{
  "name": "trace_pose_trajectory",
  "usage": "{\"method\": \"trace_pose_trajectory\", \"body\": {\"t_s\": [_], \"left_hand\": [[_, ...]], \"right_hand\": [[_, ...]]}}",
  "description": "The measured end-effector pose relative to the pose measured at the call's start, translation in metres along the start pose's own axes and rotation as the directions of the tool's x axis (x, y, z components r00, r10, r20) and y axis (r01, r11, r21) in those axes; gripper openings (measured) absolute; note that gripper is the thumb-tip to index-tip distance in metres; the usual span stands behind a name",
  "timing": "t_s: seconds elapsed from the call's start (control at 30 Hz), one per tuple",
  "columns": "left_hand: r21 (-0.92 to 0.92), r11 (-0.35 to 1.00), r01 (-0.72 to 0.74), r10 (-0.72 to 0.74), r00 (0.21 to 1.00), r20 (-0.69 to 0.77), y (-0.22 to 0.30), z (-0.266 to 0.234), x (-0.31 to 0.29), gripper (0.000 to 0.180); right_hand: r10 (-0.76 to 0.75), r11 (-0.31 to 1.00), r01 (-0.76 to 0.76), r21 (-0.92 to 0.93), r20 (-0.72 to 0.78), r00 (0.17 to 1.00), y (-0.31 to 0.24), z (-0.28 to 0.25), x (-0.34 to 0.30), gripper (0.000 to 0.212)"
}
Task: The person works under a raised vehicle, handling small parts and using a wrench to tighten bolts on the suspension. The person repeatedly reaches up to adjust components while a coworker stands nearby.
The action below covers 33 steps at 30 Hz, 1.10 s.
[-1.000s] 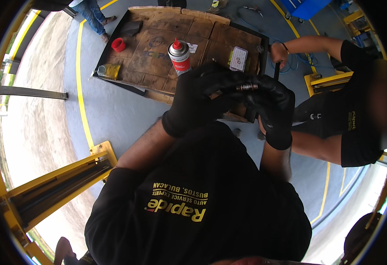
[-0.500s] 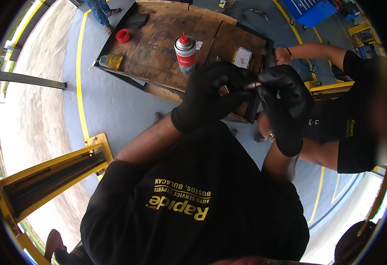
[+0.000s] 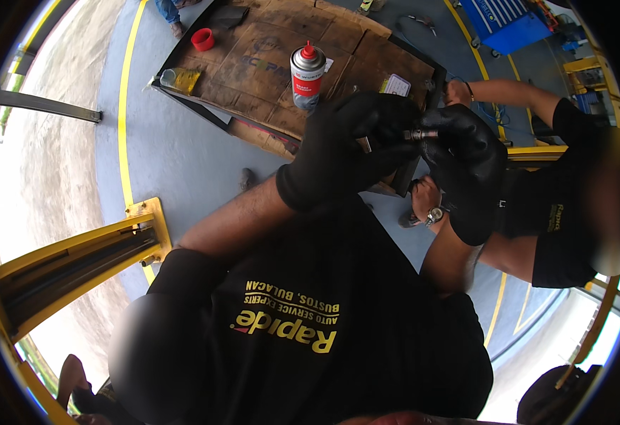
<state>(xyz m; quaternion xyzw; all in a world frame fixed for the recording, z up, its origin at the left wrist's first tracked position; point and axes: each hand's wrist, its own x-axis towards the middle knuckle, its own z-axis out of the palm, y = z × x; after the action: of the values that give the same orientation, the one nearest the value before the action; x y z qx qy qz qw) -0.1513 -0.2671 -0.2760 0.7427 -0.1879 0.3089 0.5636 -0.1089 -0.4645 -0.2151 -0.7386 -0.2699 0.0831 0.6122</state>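
My left hand point(image 3: 349, 149) and my right hand point(image 3: 469, 152), both in black gloves, meet at the near right edge of the table. Between their fingertips lies a small, ridged, cylindrical metal part point(image 3: 423, 134), held level. The left fingers pinch one end and the right fingers the other, so both ends are covered and its exact kind does not show. A red and silver spray can point(image 3: 307, 79) stands upright just beyond my left hand. The table top is covered with stained cardboard point(image 3: 253, 88).
On the table's left are a red cap point(image 3: 202, 40) and a clear cup with yellow liquid point(image 3: 181, 81). A white card point(image 3: 397, 86) lies near the right edge. A co-worker point(image 3: 536, 212) is close on my right. A yellow post point(image 3: 76, 262) stands left; a blue tool cabinet point(image 3: 504, 25) stands beyond.
More of the metal part shows between my fingertips, and it now sits more level. The table and can have shifted slightly in view as my head moved.
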Motion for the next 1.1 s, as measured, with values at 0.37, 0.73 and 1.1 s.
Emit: {"method": "trace_pose_trajectory", "body": {"t_s": [0.37,0.73,1.1], "left_hand": [[0.174,0.981,-0.084,0.073,0.995,0.070,0.014,-0.010,0.012,0.032],[0.112,0.992,-0.061,0.058,0.998,0.031,0.010,-0.008,0.012,0.034],[0.283,0.923,-0.261,0.245,0.965,0.089,0.006,-0.008,0.017,0.045]], "right_hand": [[0.047,0.913,0.001,0.408,-0.107,0.993,0.029,0.006,-0.003,0.030],[0.033,0.888,0.023,0.460,-0.115,0.993,0.030,0.009,-0.003,0.029],[0.006,0.846,0.040,0.532,-0.083,0.996,0.040,0.008,-0.003,0.029]]}}
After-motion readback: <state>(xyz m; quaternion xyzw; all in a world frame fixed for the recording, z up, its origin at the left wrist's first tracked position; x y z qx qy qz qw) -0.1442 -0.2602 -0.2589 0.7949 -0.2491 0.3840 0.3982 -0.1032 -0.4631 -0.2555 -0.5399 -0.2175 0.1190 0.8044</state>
